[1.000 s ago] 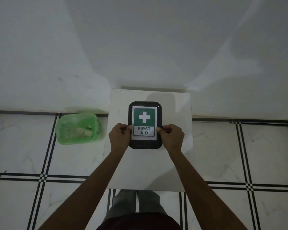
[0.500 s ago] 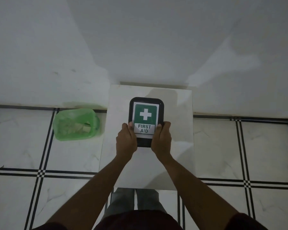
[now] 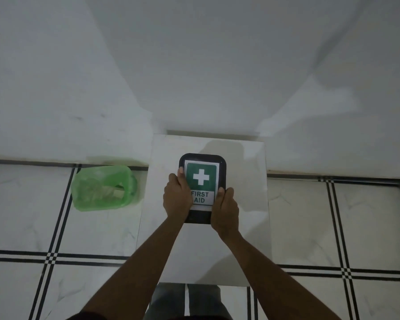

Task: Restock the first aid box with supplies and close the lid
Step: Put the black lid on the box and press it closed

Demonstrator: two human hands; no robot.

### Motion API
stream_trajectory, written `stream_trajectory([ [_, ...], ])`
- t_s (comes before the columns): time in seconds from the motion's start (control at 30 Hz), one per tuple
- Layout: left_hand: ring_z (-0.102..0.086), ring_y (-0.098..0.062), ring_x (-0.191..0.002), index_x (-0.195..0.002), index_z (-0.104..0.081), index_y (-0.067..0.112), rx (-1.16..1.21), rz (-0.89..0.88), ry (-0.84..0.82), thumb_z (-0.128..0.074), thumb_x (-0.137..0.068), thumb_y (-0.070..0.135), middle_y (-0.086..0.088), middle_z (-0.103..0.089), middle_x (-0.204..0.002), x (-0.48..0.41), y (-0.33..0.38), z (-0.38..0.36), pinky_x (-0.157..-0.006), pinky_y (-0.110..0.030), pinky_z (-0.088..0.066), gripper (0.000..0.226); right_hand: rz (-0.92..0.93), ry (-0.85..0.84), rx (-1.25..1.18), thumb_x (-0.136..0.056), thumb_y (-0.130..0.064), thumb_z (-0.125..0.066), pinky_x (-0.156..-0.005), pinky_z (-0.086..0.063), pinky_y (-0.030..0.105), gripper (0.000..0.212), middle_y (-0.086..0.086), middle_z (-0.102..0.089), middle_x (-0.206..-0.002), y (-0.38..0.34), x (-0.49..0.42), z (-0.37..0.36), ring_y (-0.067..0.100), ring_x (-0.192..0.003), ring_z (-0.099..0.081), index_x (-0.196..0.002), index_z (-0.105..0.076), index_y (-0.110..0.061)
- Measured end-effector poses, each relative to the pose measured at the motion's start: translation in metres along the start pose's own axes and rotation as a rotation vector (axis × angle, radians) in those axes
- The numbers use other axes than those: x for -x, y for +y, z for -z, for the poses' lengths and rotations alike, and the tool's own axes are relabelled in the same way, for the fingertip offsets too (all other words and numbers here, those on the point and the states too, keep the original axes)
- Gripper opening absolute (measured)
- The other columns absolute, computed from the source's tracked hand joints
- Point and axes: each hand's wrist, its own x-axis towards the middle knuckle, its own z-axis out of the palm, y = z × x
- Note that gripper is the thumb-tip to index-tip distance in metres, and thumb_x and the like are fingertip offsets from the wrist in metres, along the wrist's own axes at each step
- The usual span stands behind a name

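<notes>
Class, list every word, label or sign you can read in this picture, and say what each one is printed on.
"FIRST AID": on the white strip of the label on the first aid box lid; the left hand covers the edge of its first letters.
White cross on a green square: a sign with no words, on the same label.
Green plastic bag: no readable text.
</notes>
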Motion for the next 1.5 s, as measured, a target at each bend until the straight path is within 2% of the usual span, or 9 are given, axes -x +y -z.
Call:
stream_trajectory([
  [0.13,-0.063,-0.027,-0.079,-0.086,-0.048,0.017,-0.009,-0.058,-0.002,-0.017,-0.093,0.062,-0.004,-0.062,-0.081,-0.003,-0.006,0.0,-0.07,-0.039,-0.05,0.056,-0.263,-0.083,-0.058,-0.083,-0.076,-0.014,-0.064,-0.058,0.031,0.074,0.001,-0.066,-0.081,-0.005,-0.016,-0.002,0.015,-0.068,-0.066,-0.09,-0.055,-0.014],
  [0.23,-0.055,-0.03,-0.108,-0.121,-0.045,0.016,-0.056,-0.143,0.055,-0.024,-0.099,0.048,-0.01,-0.059,-0.114,0.0,0.0,0.0,-0.079,-0.045,-0.047,0.045,-0.364,-0.078,-0.065,-0.089,-0.069,-0.017,-0.07,-0.053,0.033,0.066,0.002,-0.062,-0.084,-0.023,-0.04,-0.001,0.021,-0.079,-0.063,-0.095,-0.051,-0.013],
  [0.33,-0.02,-0.031,-0.145,-0.15,-0.01,0.02,-0.238,-0.374,0.074,-0.023,-0.101,0.035,-0.01,-0.024,-0.157,0.002,-0.005,0.001,-0.098,-0.055,-0.041,0.053,-0.122,0.127,0.038,-0.1,-0.039,-0.028,-0.077,-0.05,0.034,0.037,0.012,-0.057,-0.105,-0.041,-0.054,-0.004,0.028,-0.101,-0.057,-0.113,-0.045,-0.009],
  [0.5,0.013,-0.021,-0.148,-0.152,0.006,0.021,-0.486,-0.582,-0.082,-0.006,-0.097,0.042,0.0,0.009,-0.162,-0.006,-0.011,0.005,-0.116,-0.056,-0.014,0.059,0.35,0.019,0.416,-0.094,-0.041,-0.04,-0.112,-0.018,0.041,0.07,0.013,-0.018,-0.157,-0.031,-0.057,-0.009,0.028,-0.146,-0.008,-0.148,-0.012,-0.007],
  [0.63,0.014,-0.017,-0.148,-0.151,0.005,0.021,-0.45,-0.626,-0.19,-0.005,-0.097,0.045,0.004,0.012,-0.16,-0.012,-0.012,0.004,-0.12,-0.052,-0.013,0.061,0.42,-0.085,0.438,-0.091,-0.044,-0.052,-0.116,-0.008,0.041,0.081,0.015,-0.012,-0.157,-0.029,-0.061,-0.004,0.029,-0.146,0.001,-0.147,-0.012,-0.002],
  [0.93,-0.004,-0.016,-0.149,-0.152,0.0,0.022,-0.272,-0.626,-0.251,-0.015,-0.098,0.044,0.009,0.006,-0.159,-0.018,-0.014,0.001,-0.117,-0.05,-0.027,0.06,0.47,-0.191,0.442,-0.09,-0.062,0.0,-0.112,-0.007,0.038,0.088,0.022,-0.024,-0.153,-0.027,-0.068,0.005,0.035,-0.144,-0.014,-0.144,-0.02,0.005],
  [1.17,-0.048,-0.007,-0.124,-0.151,0.002,0.028,-0.148,-0.596,-0.284,-0.021,-0.097,0.044,0.017,0.006,-0.158,-0.018,-0.012,0.006,-0.068,-0.014,-0.05,0.061,0.457,-0.192,0.381,-0.091,-0.061,-0.002,-0.114,-0.009,0.038,0.086,0.021,-0.029,-0.151,-0.026,-0.067,0.003,0.034,-0.142,-0.021,-0.144,-0.023,0.003],
  [1.33,-0.017,-0.011,-0.147,-0.152,0.001,0.028,-0.161,-0.602,-0.276,-0.015,-0.096,0.048,0.019,0.009,-0.157,-0.018,-0.014,0.006,-0.099,-0.034,-0.048,0.061,0.427,-0.164,0.373,-0.098,-0.035,-0.036,-0.115,-0.011,0.035,0.063,0.016,-0.015,-0.156,-0.027,-0.065,0.002,0.029,-0.146,-0.005,-0.147,-0.015,-0.001],
  [1.5,0.017,-0.017,-0.148,-0.152,0.004,0.022,-0.514,-0.614,-0.191,-0.006,-0.093,0.051,0.005,0.013,-0.161,-0.012,-0.01,0.007,-0.115,-0.057,-0.015,0.066,0.468,-0.107,0.537,-0.096,-0.044,-0.021,-0.118,-0.014,0.047,0.066,0.019,-0.017,-0.155,-0.025,-0.052,0.006,0.031,-0.145,-0.007,-0.146,-0.019,-0.001],
])
